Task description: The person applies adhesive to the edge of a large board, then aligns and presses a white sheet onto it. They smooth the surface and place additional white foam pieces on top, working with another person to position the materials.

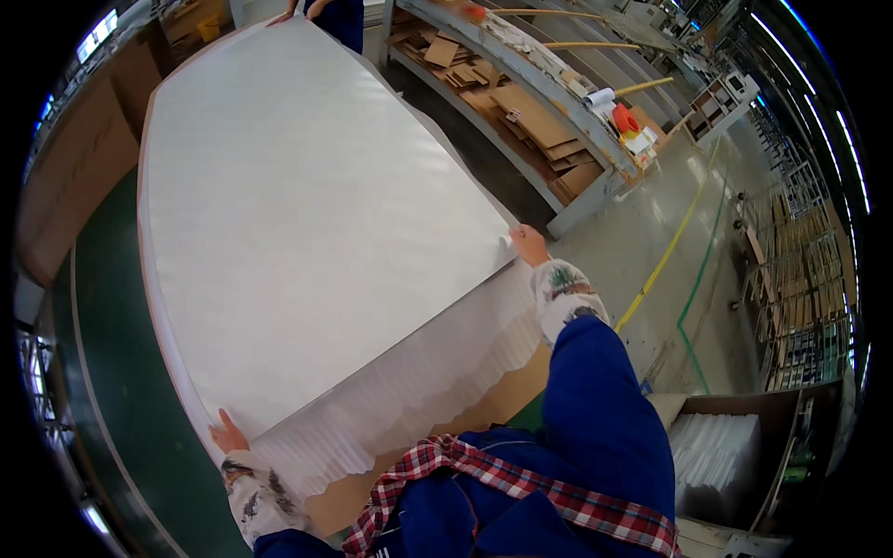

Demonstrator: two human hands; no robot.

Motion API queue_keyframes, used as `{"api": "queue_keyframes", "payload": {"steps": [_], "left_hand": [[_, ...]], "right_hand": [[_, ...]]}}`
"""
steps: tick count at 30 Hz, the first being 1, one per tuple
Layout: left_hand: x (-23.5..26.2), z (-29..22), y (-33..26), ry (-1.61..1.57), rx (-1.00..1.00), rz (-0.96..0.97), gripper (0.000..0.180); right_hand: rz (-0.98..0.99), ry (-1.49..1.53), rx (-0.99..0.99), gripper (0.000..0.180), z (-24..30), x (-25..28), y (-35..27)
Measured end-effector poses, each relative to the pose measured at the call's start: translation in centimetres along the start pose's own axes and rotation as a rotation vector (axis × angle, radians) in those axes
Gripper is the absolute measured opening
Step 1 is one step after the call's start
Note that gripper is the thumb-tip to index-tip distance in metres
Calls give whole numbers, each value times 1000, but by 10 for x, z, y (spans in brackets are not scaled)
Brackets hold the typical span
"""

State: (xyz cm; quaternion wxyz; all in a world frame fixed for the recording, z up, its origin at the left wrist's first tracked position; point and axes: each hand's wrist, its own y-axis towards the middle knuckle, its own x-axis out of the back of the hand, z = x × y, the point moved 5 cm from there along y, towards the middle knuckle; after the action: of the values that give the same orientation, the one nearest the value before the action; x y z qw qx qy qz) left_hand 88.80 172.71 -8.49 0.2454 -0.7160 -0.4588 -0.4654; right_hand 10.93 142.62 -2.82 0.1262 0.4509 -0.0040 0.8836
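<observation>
A large white panel (pixel 307 205) lies flat in front of me and stretches away to the far end. Beneath it, a thin white wrapping sheet (pixel 409 381) sticks out along the near edge, wrinkled and wavy. Under that sheet shows brown cardboard (pixel 507 391). At the panel's near left corner is my left hand (pixel 229 435), its thumb on top and its fingers round the edge. My right hand (pixel 530 245) grips the near right corner, fingers closed, with a bit of white material bunched beside them. The undersides of both grips are hidden.
Another person's hands (pixel 303 11) touch the panel's far end. A grey workbench (pixel 577 112) with cardboard pieces on its shelf stands at the right. Green surface (pixel 107 372) runs along the left. A box of white sheets (pixel 716 456) sits at the lower right, wire racks (pixel 800 270) beyond.
</observation>
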Motion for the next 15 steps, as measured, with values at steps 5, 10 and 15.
{"api": "queue_keyframes", "payload": {"steps": [5,10,15], "left_hand": [[27,-22,3,123,23,344,88],[45,-34,5,120,56,449,85],[35,-30,9,175,39,288,78]], "right_hand": [[72,-217,-275,59,27,-16,-12],[-17,-254,-178,64,31,-27,-21],[-27,-288,-212,70,11,-26,-23]]}}
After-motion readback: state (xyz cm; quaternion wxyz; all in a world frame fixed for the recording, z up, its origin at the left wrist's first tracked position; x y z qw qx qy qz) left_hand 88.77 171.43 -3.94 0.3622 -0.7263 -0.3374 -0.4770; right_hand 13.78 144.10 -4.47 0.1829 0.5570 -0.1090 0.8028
